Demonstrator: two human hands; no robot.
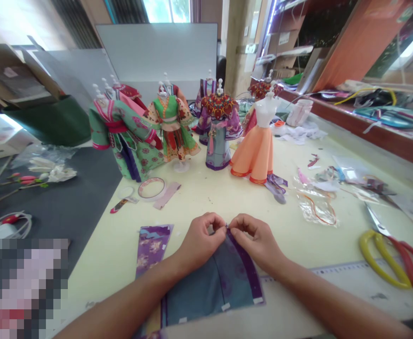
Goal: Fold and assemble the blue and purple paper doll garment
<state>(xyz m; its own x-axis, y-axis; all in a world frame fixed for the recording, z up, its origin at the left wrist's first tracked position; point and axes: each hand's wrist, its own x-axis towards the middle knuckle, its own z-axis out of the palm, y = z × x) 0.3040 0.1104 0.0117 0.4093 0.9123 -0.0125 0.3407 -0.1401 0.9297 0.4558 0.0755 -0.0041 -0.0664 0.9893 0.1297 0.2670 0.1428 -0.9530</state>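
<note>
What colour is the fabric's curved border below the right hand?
The border is dark purple, seen best in the head view.

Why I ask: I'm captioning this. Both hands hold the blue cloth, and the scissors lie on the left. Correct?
Not quite: the head view shows the scissors on the right. The left hand and right hand do hold the blue cloth.

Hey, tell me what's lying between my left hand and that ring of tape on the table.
In the head view, a dull pink strip lies there, right beside the tape ring; past it, pale tabletop shows up to your left hand.
</note>
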